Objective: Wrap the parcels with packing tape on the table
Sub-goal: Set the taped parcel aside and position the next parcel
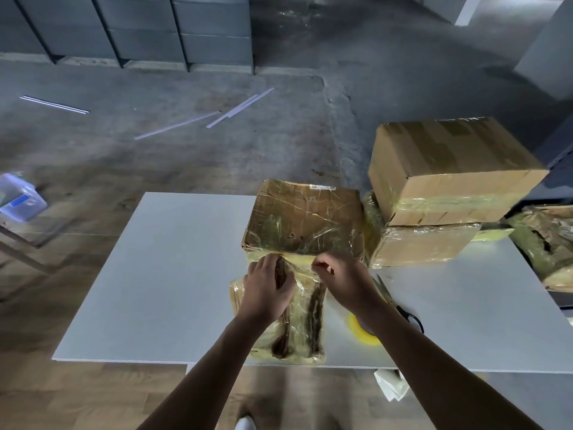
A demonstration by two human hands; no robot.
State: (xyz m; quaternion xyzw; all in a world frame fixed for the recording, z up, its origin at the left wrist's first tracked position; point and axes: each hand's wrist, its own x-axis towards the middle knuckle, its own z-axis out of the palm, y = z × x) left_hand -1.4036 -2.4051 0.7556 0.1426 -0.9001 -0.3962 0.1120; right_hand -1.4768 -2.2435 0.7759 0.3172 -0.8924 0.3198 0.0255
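**Head cam check: parcel mid-wrap, table getting crowded**

On my feed, far left there's a clear plastic tub point(20, 197) with a blue label on the concrete floor, off the white table point(155, 274). At the near edge in the middle lies the flat parcel point(297, 336), glossy, yellowish and crinkled, with two dark strips running lengthwise.

The left hand point(266, 287) is curled over its far end, gripping it. The right hand point(344, 280) pinches the clear tape point(305, 265) at that same end.

Right behind them a shiny taped cardboard box point(305, 218) touches the parcel. The right forearm covers part of a yellow tape roll point(364, 335) and black-handled scissors point(409, 318). Further right, a big plain carton point(449, 169) sits on a flatter wrapped box point(421, 243), and a torn, crumpled parcel point(552, 243) is at the edge.
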